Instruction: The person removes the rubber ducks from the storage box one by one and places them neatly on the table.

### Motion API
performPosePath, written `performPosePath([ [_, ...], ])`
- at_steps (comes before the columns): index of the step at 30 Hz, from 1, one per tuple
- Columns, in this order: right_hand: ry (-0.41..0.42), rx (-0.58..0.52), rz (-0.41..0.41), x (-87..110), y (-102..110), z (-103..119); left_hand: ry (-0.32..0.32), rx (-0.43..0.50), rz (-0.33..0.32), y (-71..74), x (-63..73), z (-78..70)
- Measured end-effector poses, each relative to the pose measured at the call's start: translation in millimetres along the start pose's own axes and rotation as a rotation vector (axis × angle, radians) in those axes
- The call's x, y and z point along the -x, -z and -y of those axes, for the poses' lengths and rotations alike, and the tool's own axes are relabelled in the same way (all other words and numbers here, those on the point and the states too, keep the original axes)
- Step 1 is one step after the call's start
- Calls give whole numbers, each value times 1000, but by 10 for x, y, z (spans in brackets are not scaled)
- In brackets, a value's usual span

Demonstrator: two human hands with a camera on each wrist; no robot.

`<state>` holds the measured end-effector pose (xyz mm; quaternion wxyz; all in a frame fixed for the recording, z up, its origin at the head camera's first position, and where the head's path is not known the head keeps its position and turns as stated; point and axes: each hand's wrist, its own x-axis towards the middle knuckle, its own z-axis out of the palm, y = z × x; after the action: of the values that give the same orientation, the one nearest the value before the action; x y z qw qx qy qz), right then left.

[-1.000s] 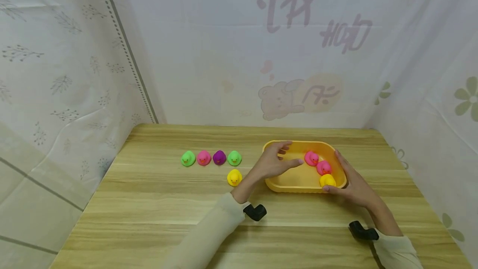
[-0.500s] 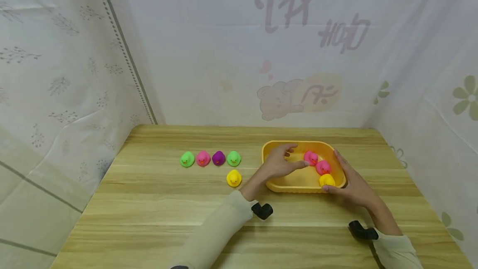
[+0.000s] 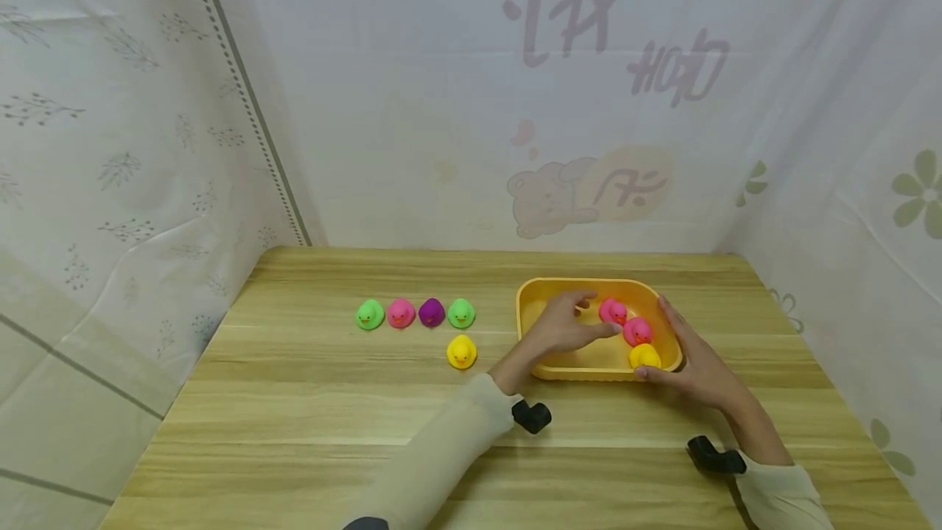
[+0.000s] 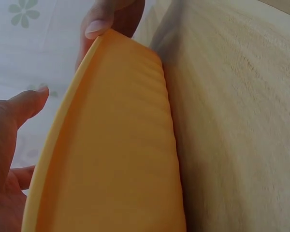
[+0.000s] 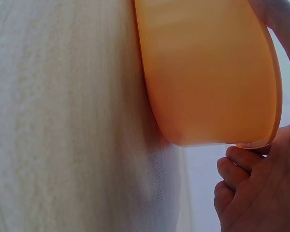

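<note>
A yellow-orange plastic bin [image 3: 589, 375] stands on the table at right of centre in the head view. Inside its right end sit two pink toy ducks, the farther pink duck [image 3: 612, 311] and the nearer pink duck [image 3: 637, 332], plus a yellow duck [image 3: 644, 357]. My left hand [image 3: 562, 325] reaches over the bin with thumb and fingers apart, holding nothing, its fingertips just left of the pink ducks. With my right hand [image 3: 702, 366] I grip the bin's right end, thumb on the near rim and fingers along the far side.
Left of the bin, a row on the wooden table [image 3: 309, 415] holds a green duck [image 3: 370, 315], a pink duck [image 3: 401, 313], a purple duck [image 3: 432, 313] and another green duck [image 3: 461, 313]. A single yellow duck [image 3: 461, 352] sits in front. Patterned cloth [image 3: 412, 105] hangs behind.
My left hand has moved rightward across the bin, closer to the pink ducks. The right hand keeps its grip, and the ducks stay where they were.
</note>
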<state>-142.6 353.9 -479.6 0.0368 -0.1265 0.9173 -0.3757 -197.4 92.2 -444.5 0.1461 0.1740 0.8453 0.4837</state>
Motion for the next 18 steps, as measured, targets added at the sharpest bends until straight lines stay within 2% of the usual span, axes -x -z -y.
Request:
performPosePath([
  [10,0,7,3,3,9,-3,10,8,14,-126,-80,-46],
  [18,-6,1,8,3,15,8,68,-27,-11,-182,-186,-85],
])
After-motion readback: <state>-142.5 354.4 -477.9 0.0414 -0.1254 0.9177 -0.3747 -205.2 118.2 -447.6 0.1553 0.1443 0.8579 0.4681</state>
